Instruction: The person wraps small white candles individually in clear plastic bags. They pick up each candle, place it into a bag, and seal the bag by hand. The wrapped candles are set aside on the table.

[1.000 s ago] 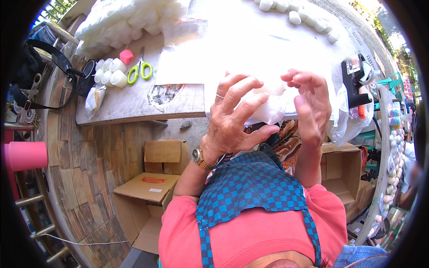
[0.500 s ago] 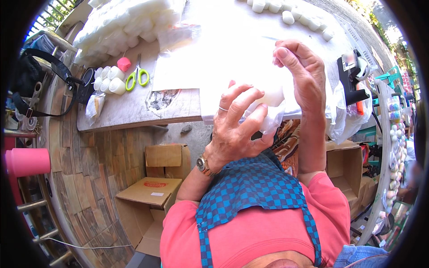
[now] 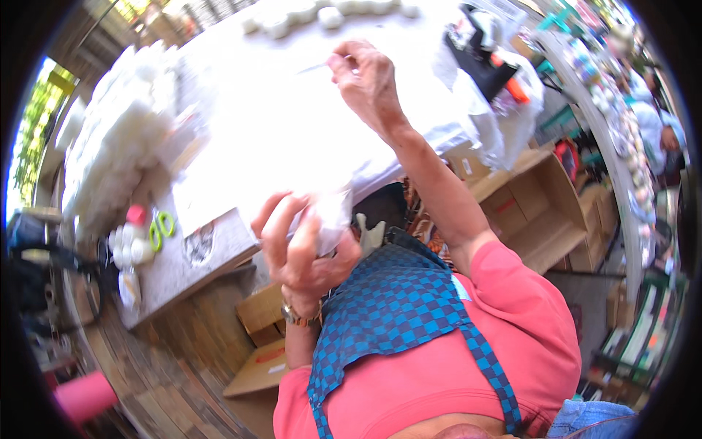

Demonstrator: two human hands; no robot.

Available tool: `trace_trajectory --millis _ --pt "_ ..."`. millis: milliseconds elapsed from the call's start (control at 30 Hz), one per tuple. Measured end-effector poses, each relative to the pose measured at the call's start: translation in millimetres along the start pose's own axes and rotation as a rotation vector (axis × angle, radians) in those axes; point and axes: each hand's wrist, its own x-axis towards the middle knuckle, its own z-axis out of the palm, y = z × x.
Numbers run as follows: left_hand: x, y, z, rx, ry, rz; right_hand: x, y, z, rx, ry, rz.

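My left hand (image 3: 303, 252), with a watch on its wrist, is curled around a white bundle (image 3: 333, 219) in thin clear plastic, near the table's front edge. What is inside the plastic is washed out by glare. Farther off, over the bright white table covering (image 3: 278, 139), my right hand (image 3: 369, 84) has thumb and fingers pinched together. A thin, dark, pointed sliver (image 3: 314, 69) sticks out to the left from that pinch; its kind cannot be made out.
Green-handled scissors (image 3: 161, 230), a red lump (image 3: 136, 214) and several white cups (image 3: 131, 247) lie at the left. A big pile of wrapped white pieces (image 3: 117, 146) stands behind them. More white pieces (image 3: 330, 17) line the far side. Cardboard boxes (image 3: 541, 208) sit below right.
The whole view has swung to the right, so the table appears tilted. My right hand has reached away from my left hand, out over the table. My left hand still holds the white bundle.
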Motion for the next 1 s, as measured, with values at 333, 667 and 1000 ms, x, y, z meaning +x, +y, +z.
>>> trace_trajectory --millis 333,667,1000 --pt "-3 -5 1 0.046 -0.075 -0.052 -24 -2 -192 -0.128 0.333 0.193" --pt "-10 -6 2 0.034 -0.083 -0.08 -75 128 -280 -0.404 0.538 0.337" --pt "-12 -5 3 0.014 -0.07 -0.098 -87 106 -279 -0.694 -0.168 0.182"
